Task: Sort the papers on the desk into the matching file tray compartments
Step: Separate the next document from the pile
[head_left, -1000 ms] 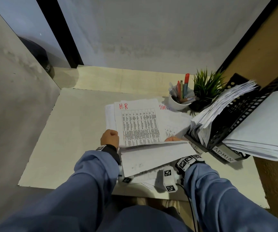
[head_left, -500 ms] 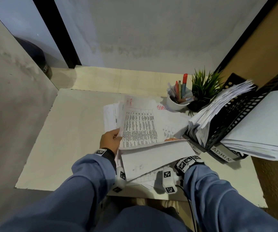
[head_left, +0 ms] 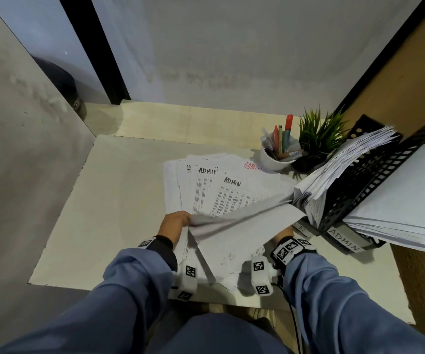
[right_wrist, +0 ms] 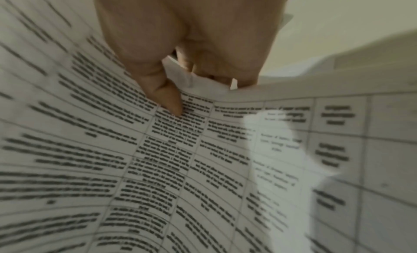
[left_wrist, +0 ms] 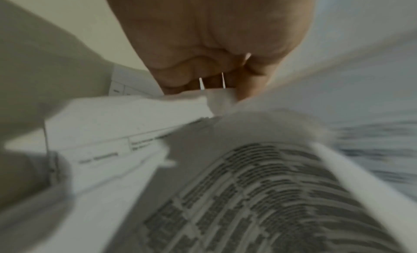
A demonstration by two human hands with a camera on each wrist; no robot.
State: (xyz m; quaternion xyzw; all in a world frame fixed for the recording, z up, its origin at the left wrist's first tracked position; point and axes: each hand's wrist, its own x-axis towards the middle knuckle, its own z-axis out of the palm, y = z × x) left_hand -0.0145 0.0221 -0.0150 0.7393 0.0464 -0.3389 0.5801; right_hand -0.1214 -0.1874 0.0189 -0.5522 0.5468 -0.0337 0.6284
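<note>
Printed papers (head_left: 232,190) lie fanned on the desk (head_left: 119,213), headed "H" and "ADMIN" in marker. My left hand (head_left: 177,222) pinches the edge of one sheet (head_left: 244,226), which is turned over to the right with its blank back up. In the left wrist view my left hand (left_wrist: 214,60) has curled fingers on that paper edge (left_wrist: 221,96). My right hand (head_left: 284,232) is mostly hidden under the turned sheet. In the right wrist view its thumb (right_wrist: 171,103) presses a printed sheet (right_wrist: 203,150) while its fingers curl round the edge. The black file tray (head_left: 375,180) stands at the right, labelled "ADMIN" (head_left: 344,241).
A white cup of pens (head_left: 278,157) and a small green plant (head_left: 318,139) stand behind the papers. The tray's compartments hold thick paper stacks (head_left: 347,159) that jut out. Walls close in on the left and back; a brown panel is at the right.
My left hand lifted the top "H.R" sheet and swung it over to the right. Sheets headed "ADMIN" now show underneath. My right hand stayed under the papers.
</note>
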